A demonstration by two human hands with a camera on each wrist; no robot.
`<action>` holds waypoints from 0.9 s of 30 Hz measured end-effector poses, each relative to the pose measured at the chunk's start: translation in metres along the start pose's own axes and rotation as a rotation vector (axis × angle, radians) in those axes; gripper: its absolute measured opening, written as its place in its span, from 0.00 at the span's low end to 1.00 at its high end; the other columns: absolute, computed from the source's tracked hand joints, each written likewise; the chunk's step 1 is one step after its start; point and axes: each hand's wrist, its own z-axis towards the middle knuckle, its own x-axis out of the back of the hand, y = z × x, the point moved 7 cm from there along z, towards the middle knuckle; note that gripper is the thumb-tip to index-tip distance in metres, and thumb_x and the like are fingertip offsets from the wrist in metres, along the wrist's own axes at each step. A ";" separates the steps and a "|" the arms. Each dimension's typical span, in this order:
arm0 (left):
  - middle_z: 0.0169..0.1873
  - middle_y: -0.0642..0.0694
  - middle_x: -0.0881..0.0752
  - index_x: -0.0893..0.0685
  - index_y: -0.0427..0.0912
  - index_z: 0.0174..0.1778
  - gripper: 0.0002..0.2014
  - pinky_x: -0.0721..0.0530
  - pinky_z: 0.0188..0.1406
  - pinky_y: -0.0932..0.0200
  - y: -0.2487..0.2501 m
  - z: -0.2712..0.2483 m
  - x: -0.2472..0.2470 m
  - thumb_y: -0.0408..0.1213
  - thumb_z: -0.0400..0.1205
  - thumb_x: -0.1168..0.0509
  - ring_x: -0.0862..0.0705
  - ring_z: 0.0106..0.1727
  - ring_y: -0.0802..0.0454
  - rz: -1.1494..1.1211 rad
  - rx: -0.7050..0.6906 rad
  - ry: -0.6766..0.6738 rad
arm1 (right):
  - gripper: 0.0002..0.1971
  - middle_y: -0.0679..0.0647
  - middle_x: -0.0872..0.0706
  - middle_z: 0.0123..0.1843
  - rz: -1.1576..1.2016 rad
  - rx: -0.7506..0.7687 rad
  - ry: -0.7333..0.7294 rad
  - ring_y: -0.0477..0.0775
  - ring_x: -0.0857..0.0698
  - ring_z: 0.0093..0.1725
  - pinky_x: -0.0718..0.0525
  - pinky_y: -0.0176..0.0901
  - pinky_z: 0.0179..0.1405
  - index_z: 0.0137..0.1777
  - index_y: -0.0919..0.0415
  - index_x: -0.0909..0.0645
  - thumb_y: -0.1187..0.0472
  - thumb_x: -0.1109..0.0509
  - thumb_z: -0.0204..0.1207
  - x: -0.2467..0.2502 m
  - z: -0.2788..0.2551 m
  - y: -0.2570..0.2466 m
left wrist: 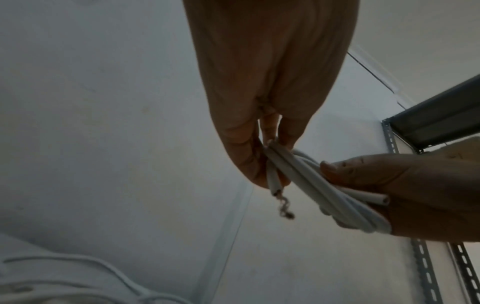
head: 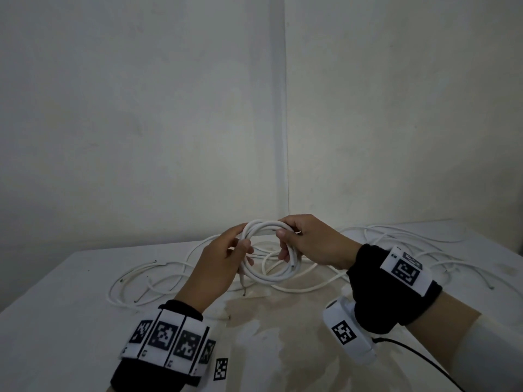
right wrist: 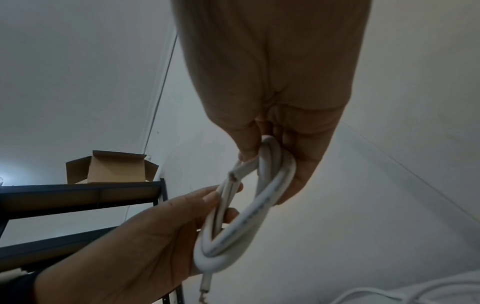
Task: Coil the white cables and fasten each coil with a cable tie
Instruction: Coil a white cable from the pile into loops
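I held a coil of white cable [head: 268,251] up between both hands, just above the middle of the surface [head: 70,292]. My left hand [head: 218,267] gripped the coil's left side, its fingers [left wrist: 242,156] curled round the bunched turns, and a cut end with bare twisted wire [left wrist: 281,207] hung below them. My right hand [head: 314,241] gripped the right side, fingers [right wrist: 303,170] wrapped round the strands, and the other cut end [head: 293,265] stuck out by its thumb. More loose white cables [head: 396,244] lay tangled across the surface beneath and beyond the coil, spreading left and right. In the wrist views, a dark metal shelf [right wrist: 78,195] carried an open cardboard box [right wrist: 111,167]
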 end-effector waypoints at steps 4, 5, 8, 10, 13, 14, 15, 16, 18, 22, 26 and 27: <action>0.36 0.50 0.14 0.20 0.53 0.51 0.06 0.15 0.45 0.52 0.006 0.005 -0.004 0.43 0.83 0.41 0.13 0.35 0.58 -0.045 0.049 -0.027 | 0.09 0.52 0.19 0.33 -0.043 0.010 -0.002 0.48 0.15 0.35 0.16 0.47 0.42 0.45 0.66 0.23 0.63 0.42 0.83 0.000 -0.001 -0.002; 0.36 0.49 0.14 0.20 0.53 0.49 0.06 0.15 0.46 0.52 0.009 0.007 -0.004 0.46 0.82 0.41 0.13 0.35 0.57 -0.036 0.044 -0.032 | 0.09 0.52 0.19 0.33 -0.067 0.015 -0.014 0.49 0.15 0.35 0.17 0.45 0.42 0.48 0.68 0.22 0.63 0.41 0.83 -0.001 -0.002 -0.004; 0.31 0.49 0.17 0.22 0.48 0.47 0.08 0.17 0.34 0.63 0.016 0.012 -0.011 0.47 0.82 0.41 0.17 0.28 0.59 0.094 -0.006 -0.073 | 0.12 0.52 0.19 0.34 -0.133 0.023 -0.036 0.45 0.17 0.32 0.19 0.38 0.38 0.54 0.70 0.22 0.62 0.41 0.83 -0.005 -0.003 -0.008; 0.27 0.50 0.22 0.25 0.44 0.48 0.10 0.25 0.25 0.68 0.017 0.012 -0.017 0.46 0.84 0.45 0.21 0.24 0.57 0.248 -0.047 -0.070 | 0.12 0.52 0.18 0.34 -0.138 0.020 -0.042 0.41 0.18 0.30 0.20 0.34 0.36 0.55 0.70 0.22 0.62 0.41 0.83 -0.006 -0.003 -0.008; 0.27 0.51 0.26 0.28 0.41 0.48 0.12 0.30 0.25 0.65 0.013 0.010 -0.022 0.47 0.85 0.49 0.24 0.26 0.55 0.368 -0.068 -0.046 | 0.12 0.51 0.19 0.33 -0.134 0.010 -0.051 0.36 0.19 0.25 0.21 0.29 0.31 0.55 0.71 0.22 0.62 0.41 0.83 -0.008 -0.004 -0.002; 0.27 0.51 0.26 0.28 0.41 0.48 0.13 0.31 0.25 0.65 0.012 0.009 -0.023 0.47 0.85 0.49 0.25 0.26 0.55 0.390 -0.071 -0.055 | 0.12 0.51 0.19 0.32 -0.136 0.007 -0.054 0.35 0.19 0.24 0.21 0.27 0.30 0.55 0.72 0.22 0.62 0.41 0.83 -0.009 -0.004 0.000; 0.27 0.51 0.27 0.28 0.41 0.48 0.13 0.31 0.25 0.64 0.011 0.008 -0.025 0.48 0.85 0.50 0.25 0.26 0.56 0.408 -0.076 -0.069 | 0.12 0.51 0.19 0.32 -0.137 0.005 -0.057 0.35 0.19 0.24 0.21 0.26 0.30 0.55 0.72 0.22 0.62 0.41 0.83 -0.010 -0.005 0.002; 0.28 0.51 0.27 0.29 0.41 0.48 0.13 0.31 0.25 0.65 0.011 0.007 -0.026 0.48 0.85 0.50 0.25 0.26 0.56 0.420 -0.077 -0.083 | 0.12 0.51 0.19 0.33 -0.136 0.006 -0.060 0.36 0.18 0.25 0.21 0.26 0.30 0.55 0.72 0.22 0.63 0.41 0.83 -0.011 -0.005 0.003; 0.27 0.51 0.27 0.29 0.41 0.48 0.13 0.31 0.25 0.65 0.012 0.007 -0.024 0.48 0.85 0.49 0.24 0.27 0.55 0.412 -0.089 -0.076 | 0.11 0.52 0.18 0.32 -0.121 0.024 -0.048 0.40 0.17 0.29 0.20 0.30 0.32 0.54 0.71 0.21 0.62 0.40 0.83 -0.011 -0.006 0.002; 0.26 0.49 0.26 0.29 0.40 0.47 0.12 0.27 0.29 0.58 0.019 0.011 -0.009 0.46 0.85 0.48 0.24 0.28 0.49 0.274 -0.115 0.084 | 0.08 0.50 0.19 0.35 0.030 0.110 0.018 0.46 0.16 0.36 0.18 0.40 0.42 0.54 0.63 0.21 0.64 0.40 0.82 -0.004 -0.003 -0.009; 0.27 0.47 0.25 0.29 0.40 0.49 0.11 0.26 0.21 0.70 0.012 0.009 0.005 0.44 0.86 0.49 0.23 0.26 0.51 0.124 -0.051 0.232 | 0.11 0.51 0.20 0.37 0.113 0.120 0.009 0.46 0.16 0.37 0.19 0.32 0.38 0.63 0.66 0.24 0.65 0.41 0.83 -0.009 -0.006 -0.008; 0.27 0.47 0.25 0.29 0.40 0.49 0.11 0.26 0.21 0.71 0.011 0.007 0.004 0.44 0.86 0.49 0.23 0.25 0.52 0.118 -0.042 0.239 | 0.12 0.51 0.20 0.36 0.125 0.115 0.012 0.46 0.16 0.37 0.20 0.30 0.36 0.64 0.67 0.25 0.66 0.42 0.83 -0.010 -0.006 -0.007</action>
